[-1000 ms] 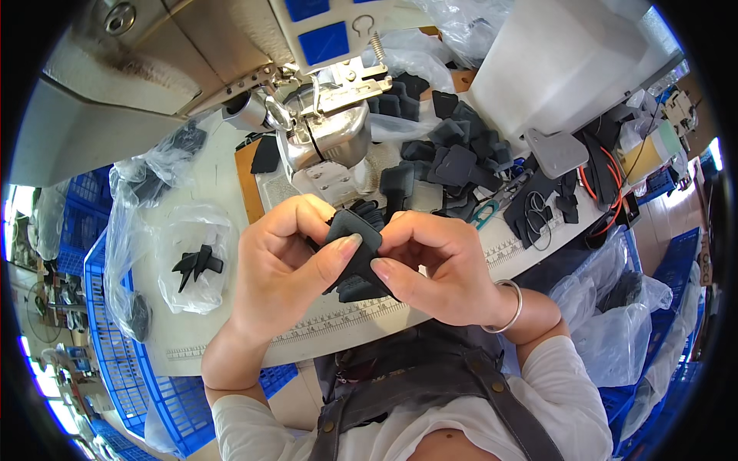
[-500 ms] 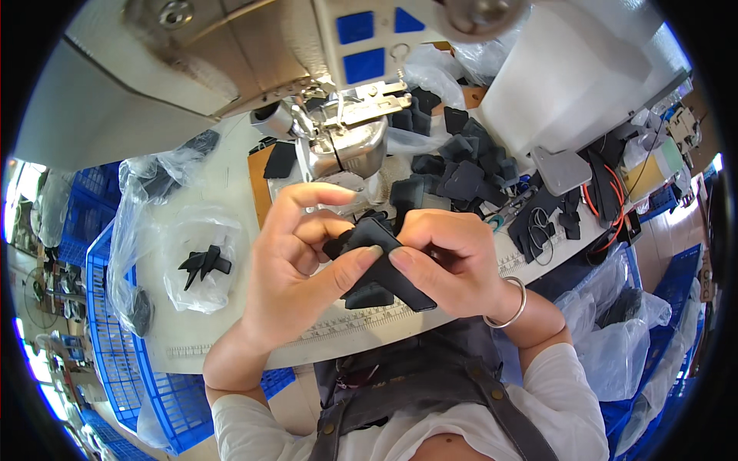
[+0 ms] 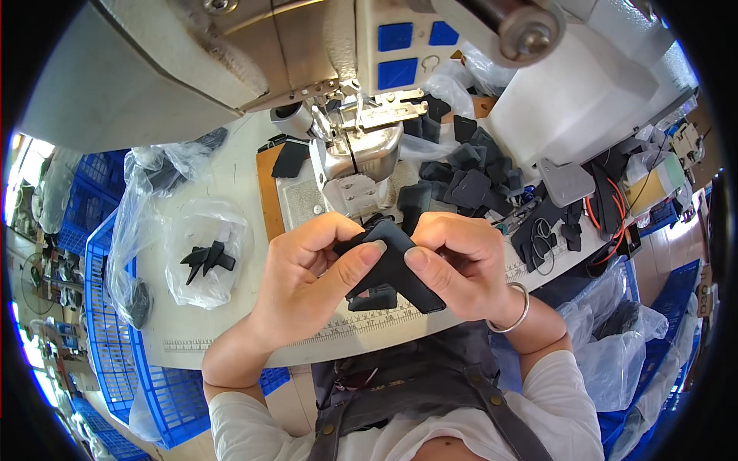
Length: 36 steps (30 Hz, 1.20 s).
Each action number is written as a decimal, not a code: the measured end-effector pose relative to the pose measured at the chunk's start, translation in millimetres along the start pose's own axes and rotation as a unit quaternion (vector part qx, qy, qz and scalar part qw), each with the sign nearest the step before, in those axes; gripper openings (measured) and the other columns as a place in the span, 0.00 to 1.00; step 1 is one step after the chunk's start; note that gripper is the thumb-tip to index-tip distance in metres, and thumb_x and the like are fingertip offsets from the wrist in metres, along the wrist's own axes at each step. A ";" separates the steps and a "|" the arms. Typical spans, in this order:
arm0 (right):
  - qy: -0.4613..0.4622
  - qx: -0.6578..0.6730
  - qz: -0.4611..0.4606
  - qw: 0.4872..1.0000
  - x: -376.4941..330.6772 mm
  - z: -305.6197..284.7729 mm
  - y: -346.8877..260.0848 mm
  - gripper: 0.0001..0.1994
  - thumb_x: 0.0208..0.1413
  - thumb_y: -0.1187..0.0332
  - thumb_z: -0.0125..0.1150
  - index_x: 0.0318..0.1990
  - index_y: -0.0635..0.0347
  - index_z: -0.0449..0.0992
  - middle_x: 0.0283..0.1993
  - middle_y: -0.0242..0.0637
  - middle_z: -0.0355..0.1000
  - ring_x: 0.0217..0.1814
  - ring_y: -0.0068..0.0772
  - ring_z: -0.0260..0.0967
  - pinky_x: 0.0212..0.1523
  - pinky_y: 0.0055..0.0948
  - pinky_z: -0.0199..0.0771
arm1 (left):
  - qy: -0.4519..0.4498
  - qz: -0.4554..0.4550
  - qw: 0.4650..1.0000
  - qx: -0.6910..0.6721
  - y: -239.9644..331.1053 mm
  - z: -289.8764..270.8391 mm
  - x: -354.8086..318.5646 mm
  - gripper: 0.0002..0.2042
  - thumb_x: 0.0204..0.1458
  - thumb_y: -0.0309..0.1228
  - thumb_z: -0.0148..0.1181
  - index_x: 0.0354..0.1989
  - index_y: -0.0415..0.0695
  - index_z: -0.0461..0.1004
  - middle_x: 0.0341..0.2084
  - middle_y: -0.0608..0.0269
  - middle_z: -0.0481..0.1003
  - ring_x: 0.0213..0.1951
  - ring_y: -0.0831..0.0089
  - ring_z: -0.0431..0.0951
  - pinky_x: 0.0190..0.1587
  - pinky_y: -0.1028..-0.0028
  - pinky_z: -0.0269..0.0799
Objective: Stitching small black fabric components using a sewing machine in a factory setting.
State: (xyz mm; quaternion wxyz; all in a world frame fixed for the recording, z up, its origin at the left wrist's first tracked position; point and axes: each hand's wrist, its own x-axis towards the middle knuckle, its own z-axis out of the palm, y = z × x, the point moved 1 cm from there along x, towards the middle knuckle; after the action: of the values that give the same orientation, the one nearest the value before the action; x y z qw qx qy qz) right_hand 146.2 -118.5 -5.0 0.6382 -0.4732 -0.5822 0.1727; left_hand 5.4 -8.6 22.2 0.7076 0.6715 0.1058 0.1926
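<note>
Between my two hands is a black fabric strip (image 3: 406,278), held up over the near edge of the sewing table. My left hand (image 3: 311,276) pinches its upper left part between thumb and fingers. On the other side, my right hand (image 3: 460,265) grips the upper right edge, thumb on top. Other dark material shows behind the strip, partly hidden by my fingers. Below it a small black piece (image 3: 373,298) lies near the printed ruler (image 3: 323,332). Just beyond my hands stands the sewing machine's metal arm and presser area (image 3: 357,154).
Many black cut pieces (image 3: 469,184) are heaped right of the machine. A clear plastic bag (image 3: 201,276) with black strips lies at left, beside a blue crate (image 3: 115,330). At right are a grey flat plate (image 3: 566,183), orange cord (image 3: 617,211) and plastic bags (image 3: 615,353).
My left fingers have curled down onto the strip, the raised index finger now lowered. The strip has turned slightly and shows more of its face. The whole view has shifted a little.
</note>
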 end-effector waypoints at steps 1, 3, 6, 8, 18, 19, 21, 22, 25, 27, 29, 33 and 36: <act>-0.001 0.001 0.000 1.000 0.2 0.0 0.2 0.08 0.50 0.71 0.56 0.23 0.65 0.68 0.16 0.31 0.57 0.15 0.16 0.49 0.14 0.20 0.46 | 0.000 0.001 1.000 -0.001 -0.1 -0.1 0.2 0.03 0.52 0.24 0.53 0.32 0.37 0.68 0.22 0.73 0.67 0.25 0.91 0.63 0.26 0.88 0.59; 0.001 0.001 -0.002 1.000 0.9 0.3 0.6 0.08 0.50 0.72 0.56 0.23 0.65 0.68 0.16 0.30 0.57 0.15 0.16 0.49 0.14 0.19 0.46 | -0.001 0.002 1.000 -0.001 -0.3 -0.3 0.8 0.03 0.52 0.24 0.52 0.32 0.37 0.68 0.22 0.73 0.67 0.25 0.91 0.63 0.26 0.88 0.59; 0.003 0.006 0.006 1.000 3.0 2.9 0.5 0.08 0.50 0.72 0.56 0.23 0.65 0.68 0.16 0.30 0.58 0.15 0.14 0.50 0.14 0.19 0.47 | 0.010 0.007 1.000 0.002 0.5 -2.1 1.7 0.04 0.52 0.25 0.53 0.30 0.37 0.68 0.21 0.73 0.66 0.24 0.90 0.62 0.25 0.87 0.58; 0.001 0.011 0.013 1.000 7.0 6.2 -0.5 0.08 0.50 0.72 0.56 0.23 0.66 0.68 0.16 0.29 0.58 0.15 0.13 0.50 0.15 0.18 0.47 | 0.029 -0.006 0.999 0.037 3.2 -6.8 3.0 0.04 0.51 0.25 0.53 0.28 0.37 0.68 0.20 0.74 0.66 0.24 0.90 0.61 0.25 0.87 0.56; 0.056 0.149 0.250 0.955 56.6 28.4 -11.7 0.12 0.51 0.69 0.53 0.17 0.62 0.69 0.13 0.25 0.62 0.14 0.11 0.54 0.15 0.16 0.51 | 0.037 -0.106 0.993 0.021 34.7 -57.0 53.5 0.07 0.41 0.31 0.58 0.24 0.40 0.72 0.16 0.69 0.69 0.16 0.85 0.65 0.16 0.85 0.56; 0.054 0.150 0.247 0.956 56.3 29.1 -11.2 0.12 0.51 0.69 0.53 0.17 0.62 0.69 0.13 0.25 0.62 0.14 0.11 0.54 0.15 0.16 0.51 | 0.039 -0.103 0.994 0.024 34.6 -58.5 56.4 0.07 0.41 0.31 0.58 0.24 0.40 0.72 0.16 0.69 0.69 0.16 0.85 0.65 0.16 0.85 0.56; 0.068 0.135 0.266 0.952 55.0 28.9 -9.7 0.13 0.51 0.69 0.53 0.17 0.62 0.68 0.12 0.25 0.61 0.14 0.11 0.55 0.14 0.16 0.51 | 0.038 -0.115 0.992 0.019 33.8 -59.9 60.4 0.07 0.40 0.30 0.59 0.26 0.40 0.73 0.16 0.69 0.70 0.15 0.85 0.65 0.16 0.84 0.55; 0.068 0.135 0.266 0.952 55.4 29.2 -10.0 0.13 0.51 0.69 0.53 0.17 0.62 0.68 0.12 0.25 0.61 0.14 0.11 0.55 0.14 0.16 0.51 | 0.039 -0.115 0.992 0.019 34.3 -60.0 61.5 0.07 0.40 0.30 0.59 0.26 0.40 0.73 0.16 0.69 0.70 0.15 0.85 0.65 0.16 0.84 0.55; 0.083 0.154 0.257 0.950 56.5 30.0 -10.6 0.13 0.52 0.69 0.53 0.16 0.62 0.68 0.12 0.25 0.61 0.14 0.11 0.54 0.14 0.16 0.50 | 0.045 -0.113 0.992 0.017 34.5 -61.2 63.9 0.07 0.40 0.30 0.59 0.26 0.40 0.73 0.16 0.69 0.70 0.15 0.85 0.64 0.16 0.84 0.55; 0.081 0.147 0.249 0.954 56.5 29.5 -9.2 0.14 0.52 0.69 0.53 0.16 0.61 0.67 0.12 0.25 0.61 0.13 0.11 0.53 0.14 0.17 0.50 | 0.026 -0.115 0.993 0.016 34.1 -62.7 64.9 0.07 0.40 0.30 0.59 0.26 0.41 0.73 0.17 0.69 0.70 0.15 0.84 0.64 0.16 0.84 0.55; 0.079 0.143 0.246 0.955 56.4 29.6 -8.5 0.14 0.52 0.69 0.53 0.15 0.61 0.67 0.12 0.25 0.61 0.13 0.11 0.53 0.14 0.17 0.50 | 0.026 -0.112 0.993 0.020 34.6 -62.6 65.0 0.07 0.40 0.30 0.59 0.26 0.41 0.73 0.17 0.69 0.70 0.15 0.84 0.64 0.16 0.84 0.55; 0.075 0.135 0.243 0.958 55.1 30.1 -5.4 0.15 0.52 0.70 0.53 0.15 0.61 0.67 0.12 0.24 0.61 0.13 0.11 0.54 0.14 0.16 0.49 | 0.030 -0.108 0.993 0.027 33.8 -62.9 64.5 0.07 0.40 0.30 0.59 0.26 0.41 0.73 0.16 0.69 0.70 0.15 0.84 0.64 0.16 0.84 0.54; 0.086 0.137 0.248 0.955 56.0 31.0 -9.0 0.15 0.52 0.69 0.53 0.14 0.61 0.66 0.11 0.24 0.61 0.13 0.10 0.54 0.14 0.16 0.49 | 0.020 -0.098 0.994 0.036 33.0 -63.4 65.0 0.06 0.40 0.29 0.59 0.26 0.41 0.73 0.16 0.69 0.70 0.14 0.85 0.63 0.16 0.84 0.54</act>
State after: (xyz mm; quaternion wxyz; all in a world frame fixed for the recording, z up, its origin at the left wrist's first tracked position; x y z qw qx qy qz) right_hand 129.8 -67.3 30.8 0.6818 -0.5239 -0.3600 0.3620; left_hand 33.9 76.8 57.2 0.6965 0.6787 0.1921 0.1322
